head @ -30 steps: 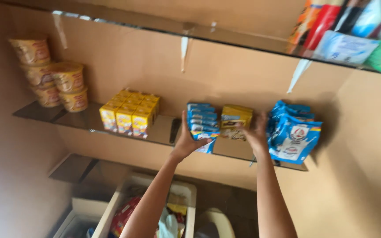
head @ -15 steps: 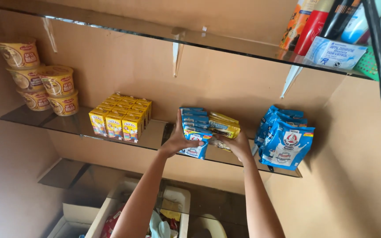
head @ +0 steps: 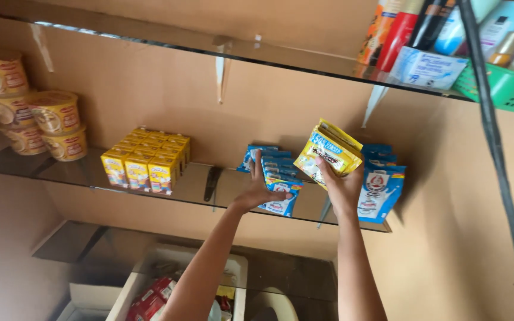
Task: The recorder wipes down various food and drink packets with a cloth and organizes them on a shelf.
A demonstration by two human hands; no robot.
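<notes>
Head view | right hand [head: 341, 185] grips yellow packets [head: 328, 153], lifted off glass shelf [head: 197, 189] at 12 o'clock | left hand [head: 258, 189] flat, fingers spread, on blue packet row [head: 275, 172] | yellow cartons [head: 145, 159] at 9 o'clock, blue pouches [head: 382, 184] touching at 3 o'clock
</notes>
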